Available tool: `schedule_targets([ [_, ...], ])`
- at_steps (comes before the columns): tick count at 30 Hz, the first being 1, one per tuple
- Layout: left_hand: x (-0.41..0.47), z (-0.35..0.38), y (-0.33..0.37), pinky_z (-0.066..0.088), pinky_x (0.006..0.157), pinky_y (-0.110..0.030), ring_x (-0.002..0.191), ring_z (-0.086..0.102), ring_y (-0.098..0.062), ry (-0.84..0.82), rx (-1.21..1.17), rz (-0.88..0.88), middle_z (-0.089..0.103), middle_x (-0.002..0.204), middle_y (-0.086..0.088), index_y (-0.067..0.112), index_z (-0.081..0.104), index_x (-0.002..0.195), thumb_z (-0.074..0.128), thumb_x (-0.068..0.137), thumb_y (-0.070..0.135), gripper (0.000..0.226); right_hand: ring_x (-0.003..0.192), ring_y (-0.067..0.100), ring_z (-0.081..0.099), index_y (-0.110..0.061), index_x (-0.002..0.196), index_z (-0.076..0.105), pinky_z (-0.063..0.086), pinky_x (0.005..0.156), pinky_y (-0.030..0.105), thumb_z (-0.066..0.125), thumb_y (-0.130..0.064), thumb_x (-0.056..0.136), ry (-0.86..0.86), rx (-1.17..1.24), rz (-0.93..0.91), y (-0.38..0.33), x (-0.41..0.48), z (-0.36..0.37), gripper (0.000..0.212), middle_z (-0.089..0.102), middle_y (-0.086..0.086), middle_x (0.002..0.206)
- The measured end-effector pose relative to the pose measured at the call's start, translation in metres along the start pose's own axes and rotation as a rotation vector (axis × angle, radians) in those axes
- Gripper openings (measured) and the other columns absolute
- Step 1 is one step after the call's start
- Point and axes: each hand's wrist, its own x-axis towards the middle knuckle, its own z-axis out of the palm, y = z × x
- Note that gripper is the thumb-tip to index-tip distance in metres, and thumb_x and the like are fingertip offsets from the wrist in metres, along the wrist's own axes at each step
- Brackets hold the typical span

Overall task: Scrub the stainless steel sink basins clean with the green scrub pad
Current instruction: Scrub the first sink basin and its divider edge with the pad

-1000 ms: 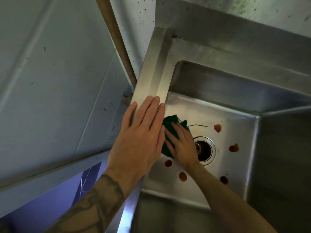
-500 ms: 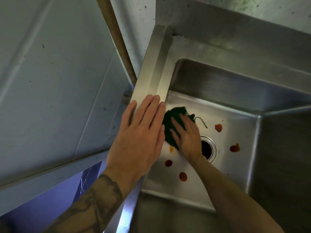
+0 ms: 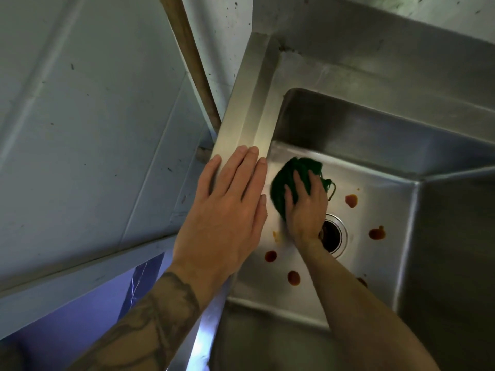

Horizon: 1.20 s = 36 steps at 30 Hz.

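My right hand (image 3: 305, 207) presses the green scrub pad (image 3: 284, 183) flat against the floor of the stainless steel sink basin (image 3: 380, 210), near its far left corner. The fingers lie straight on top of the pad. My left hand (image 3: 230, 210) rests flat with straight fingers on the sink's left rim (image 3: 249, 108). Several reddish-brown sauce spots (image 3: 351, 200) dot the basin floor around the drain (image 3: 333, 236), which my right wrist partly covers. A pale orange smear (image 3: 276, 235) lies just left of my right wrist.
A grey wall panel (image 3: 93, 116) runs along the left of the sink, with a brown wooden pole (image 3: 190, 57) standing in the gap. The sink's steel backsplash (image 3: 375, 36) rises behind the basin. The basin's right wall (image 3: 455, 250) is in shadow.
My right hand has slid the pad away from the drain toward the far left corner. A faint orange smear now shows where it passed. My left hand has stayed on the rim.
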Motion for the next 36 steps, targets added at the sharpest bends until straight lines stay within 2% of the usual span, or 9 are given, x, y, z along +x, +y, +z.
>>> schedule_targets([
  [2, -0.001, 0.0, 0.0, 0.031, 0.127, -0.057, 0.158, 0.032, -0.033, -0.008, 0.001, 0.004, 0.037, 0.168, -0.019, 0.005, 0.034, 0.161, 0.026, 0.114, 0.035, 0.057, 0.148, 0.033, 0.038, -0.023, 0.149, 0.053, 0.032, 0.122, 0.053, 0.044, -0.047, 0.108, 0.009, -0.006, 0.005, -0.017, -0.01, 0.006, 0.048, 0.044, 0.013, 0.159],
  [7, 0.0, -0.001, -0.001, 0.031, 0.127, -0.057, 0.157, 0.034, -0.033, 0.003, 0.008, 0.001, 0.039, 0.167, -0.019, 0.004, 0.036, 0.16, 0.026, 0.114, 0.035, 0.057, 0.152, 0.031, 0.035, -0.025, 0.154, 0.046, 0.032, 0.122, 0.055, 0.046, -0.044, 0.108, -0.178, -0.034, -0.518, 0.022, -0.05, -0.001, 0.049, 0.041, 0.012, 0.161],
  [12, 0.0, -0.002, 0.0, 0.029, 0.127, -0.057, 0.159, 0.03, -0.032, -0.018, -0.007, 0.003, 0.036, 0.168, -0.017, 0.006, 0.034, 0.162, 0.025, 0.114, 0.034, 0.057, 0.149, 0.033, 0.038, -0.022, 0.151, 0.051, 0.032, 0.122, 0.053, 0.039, -0.047, 0.109, -0.046, 0.011, -0.061, -0.009, -0.003, 0.0, 0.049, 0.042, 0.013, 0.159],
  [19, 0.0, -0.005, 0.001, 0.027, 0.128, -0.056, 0.16, 0.029, -0.031, -0.033, -0.01, -0.003, 0.035, 0.169, -0.017, 0.006, 0.035, 0.162, 0.027, 0.114, 0.033, 0.056, 0.154, 0.031, 0.031, -0.026, 0.157, 0.041, 0.026, 0.126, 0.049, 0.047, -0.044, 0.109, -0.175, -0.042, -0.554, 0.026, -0.081, 0.005, 0.051, 0.037, 0.012, 0.164],
  [21, 0.0, -0.006, 0.002, 0.026, 0.128, -0.056, 0.16, 0.029, -0.03, -0.03, -0.011, -0.01, 0.036, 0.169, -0.016, 0.006, 0.036, 0.162, 0.026, 0.114, 0.034, 0.056, 0.154, 0.029, 0.03, -0.026, 0.157, 0.04, 0.025, 0.127, 0.048, 0.043, -0.044, 0.109, -0.173, -0.041, -0.524, 0.031, -0.067, 0.003, 0.051, 0.037, 0.01, 0.164],
  [25, -0.003, -0.007, 0.004, 0.027, 0.128, -0.056, 0.158, 0.033, -0.032, -0.022, -0.017, -0.015, 0.039, 0.167, -0.017, 0.005, 0.04, 0.16, 0.029, 0.114, 0.034, 0.055, 0.148, 0.032, 0.038, -0.023, 0.153, 0.047, 0.03, 0.123, 0.047, 0.044, -0.043, 0.108, -0.038, -0.031, -0.205, -0.005, -0.043, 0.008, 0.049, 0.044, 0.014, 0.158],
  [27, -0.003, -0.009, 0.005, 0.027, 0.128, -0.055, 0.157, 0.034, -0.031, -0.016, -0.032, -0.016, 0.041, 0.166, -0.017, 0.005, 0.043, 0.158, 0.031, 0.114, 0.033, 0.054, 0.149, 0.033, 0.037, -0.023, 0.153, 0.048, 0.03, 0.123, 0.049, 0.043, -0.044, 0.109, -0.055, -0.026, -0.239, -0.009, -0.058, 0.01, 0.05, 0.043, 0.014, 0.159],
  [32, -0.006, -0.017, 0.008, 0.024, 0.13, -0.052, 0.158, 0.034, -0.029, -0.034, -0.049, -0.044, 0.042, 0.166, -0.015, 0.005, 0.044, 0.158, 0.031, 0.114, 0.032, 0.053, 0.153, 0.031, 0.033, -0.024, 0.156, 0.044, 0.031, 0.123, 0.053, 0.049, -0.04, 0.107, -0.23, -0.077, -0.65, 0.035, -0.087, -0.004, 0.051, 0.038, 0.011, 0.164],
  [36, -0.02, -0.018, 0.003, 0.026, 0.13, -0.052, 0.158, 0.035, -0.029, -0.024, -0.061, -0.029, 0.043, 0.166, -0.014, 0.006, 0.046, 0.158, 0.031, 0.114, 0.034, 0.054, 0.15, 0.032, 0.035, -0.022, 0.153, 0.047, 0.03, 0.124, 0.051, 0.047, -0.037, 0.108, -0.132, -0.029, -0.381, 0.016, -0.052, -0.006, 0.048, 0.042, 0.013, 0.161],
])
